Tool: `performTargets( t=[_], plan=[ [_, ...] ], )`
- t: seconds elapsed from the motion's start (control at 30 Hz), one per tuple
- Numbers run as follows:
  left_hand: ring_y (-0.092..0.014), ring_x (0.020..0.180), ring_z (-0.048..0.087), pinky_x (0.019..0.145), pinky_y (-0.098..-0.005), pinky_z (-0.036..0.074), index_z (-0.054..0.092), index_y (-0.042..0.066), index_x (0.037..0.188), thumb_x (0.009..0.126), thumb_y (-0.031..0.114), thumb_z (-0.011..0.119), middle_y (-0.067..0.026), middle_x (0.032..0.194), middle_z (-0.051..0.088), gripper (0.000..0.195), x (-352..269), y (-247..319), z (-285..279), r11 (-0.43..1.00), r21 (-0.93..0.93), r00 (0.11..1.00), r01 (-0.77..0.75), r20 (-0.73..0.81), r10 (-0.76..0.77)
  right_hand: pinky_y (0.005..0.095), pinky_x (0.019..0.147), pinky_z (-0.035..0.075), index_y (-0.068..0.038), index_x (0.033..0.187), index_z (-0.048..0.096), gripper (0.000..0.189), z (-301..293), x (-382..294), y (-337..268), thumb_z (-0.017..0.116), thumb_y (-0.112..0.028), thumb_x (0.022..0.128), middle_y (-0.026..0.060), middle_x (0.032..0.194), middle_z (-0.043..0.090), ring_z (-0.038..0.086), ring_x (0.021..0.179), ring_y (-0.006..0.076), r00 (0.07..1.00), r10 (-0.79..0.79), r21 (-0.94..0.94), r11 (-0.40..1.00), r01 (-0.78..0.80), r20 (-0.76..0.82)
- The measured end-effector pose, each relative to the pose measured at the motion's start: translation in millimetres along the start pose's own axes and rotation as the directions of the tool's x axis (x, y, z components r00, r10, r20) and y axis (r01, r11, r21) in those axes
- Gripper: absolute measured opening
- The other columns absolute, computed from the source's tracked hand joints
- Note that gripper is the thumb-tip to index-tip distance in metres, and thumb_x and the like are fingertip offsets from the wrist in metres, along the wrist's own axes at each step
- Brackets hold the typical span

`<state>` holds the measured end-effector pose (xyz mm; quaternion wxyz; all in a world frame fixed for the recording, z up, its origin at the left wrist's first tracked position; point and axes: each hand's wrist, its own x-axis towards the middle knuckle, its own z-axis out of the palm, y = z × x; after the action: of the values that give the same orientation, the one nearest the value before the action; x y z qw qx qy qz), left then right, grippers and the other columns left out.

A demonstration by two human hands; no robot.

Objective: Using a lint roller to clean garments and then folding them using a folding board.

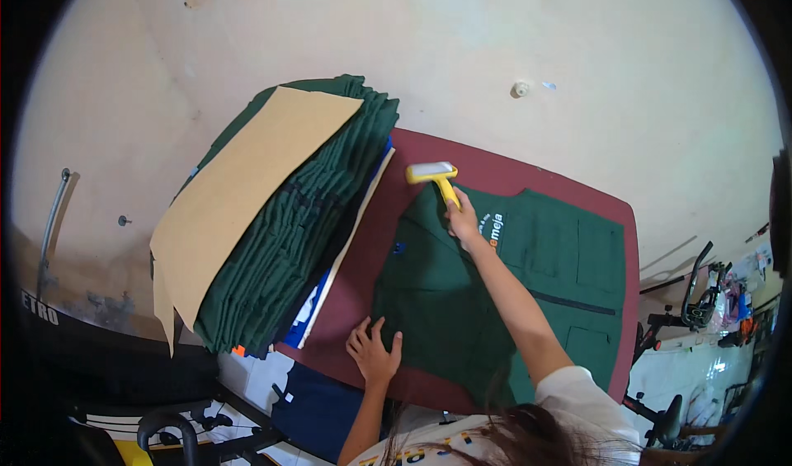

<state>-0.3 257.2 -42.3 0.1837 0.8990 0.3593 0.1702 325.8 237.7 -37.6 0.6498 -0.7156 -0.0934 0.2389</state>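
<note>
A green cloth vest [445,293] with a printed logo lies spread on the dark red tabletop [495,163]. My right hand [463,217] grips the yellow handle of a lint roller [432,170], whose white roller head is over the vest's upper left edge and the bare tabletop. Whether the roller touches the cloth cannot be told. My left hand [375,353] rests palm down with fingers spread at the vest's left lower edge, holding nothing.
A tall stack of folded green garments [272,243] topped by a tan cardboard sheet [260,187] stands on the table's left. Dark blue fabric [315,410] is below the near edge. Exercise equipment [662,324] stands at right, a wall [433,45] behind.
</note>
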Motion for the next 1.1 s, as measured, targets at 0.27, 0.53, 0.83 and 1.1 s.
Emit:
performTargets(
  t=[0.27, 0.53, 0.83, 1.1],
  plan=[
    [-0.031, 0.112, 0.035, 0.095, -0.0489, 0.023, 0.053, 0.013, 0.112, 0.079, 0.042, 0.054, -0.0098, 0.119, 0.043, 0.044, 4, 0, 2, 0.999, 0.018, 1.0, 0.03, 0.001, -0.03, 0.0345, 0.062, 0.046, -0.003, 0.122, 0.039, 0.042, 119, 102, 6, 0.049, -0.021, 0.086, 0.0127, 0.086, 0.055, 0.056, 0.072, 0.0239, 0.969, -0.176, -0.144, 0.978, 0.152, -0.173],
    [-0.03, 0.114, 0.033, 0.096, -0.0478, 0.021, 0.052, 0.013, 0.113, 0.079, 0.04, 0.056, -0.0093, 0.121, 0.041, 0.044, 6, -2, 6, 0.999, -0.013, 0.999, 0.03, 0.027, -0.03, 0.0351, 0.093, 0.037, -0.001, 0.12, 0.043, 0.047, 36, -20, 17, 0.058, -0.015, 0.079, 0.0192, 0.121, 0.044, 0.046, 0.11, 0.031, 0.781, -0.614, -0.418, 0.685, 0.598, 0.111],
    [-0.035, 0.122, 0.031, 0.101, -0.0517, 0.017, 0.049, 0.013, 0.119, 0.079, 0.036, 0.057, -0.0129, 0.13, 0.036, 0.046, 0, -1, 6, 0.932, 0.089, 0.935, -0.351, -0.02, 0.354, 0.0521, 0.104, 0.013, -0.004, 0.126, 0.038, 0.053, -251, -311, 68, 0.053, -0.025, 0.08, 0.0166, 0.137, 0.028, 0.023, 0.128, 0.0353, 0.808, -0.361, -0.847, 0.447, -0.288, -0.465],
    [-0.034, 0.129, 0.021, 0.103, -0.0531, 0.011, 0.036, 0.012, 0.132, 0.067, 0.06, 0.058, -0.0141, 0.14, 0.025, 0.084, -64, 19, -6, 0.819, -0.001, 0.74, -0.573, 0.43, 0.518, 0.0515, 0.105, 0.009, -0.01, 0.131, 0.036, 0.089, -315, -455, 105, 0.064, -0.057, 0.062, 0.0136, 0.141, 0.024, 0.019, 0.13, 0.0338, 0.946, -0.2, -0.918, 0.358, -0.17, -0.253]
  ],
)
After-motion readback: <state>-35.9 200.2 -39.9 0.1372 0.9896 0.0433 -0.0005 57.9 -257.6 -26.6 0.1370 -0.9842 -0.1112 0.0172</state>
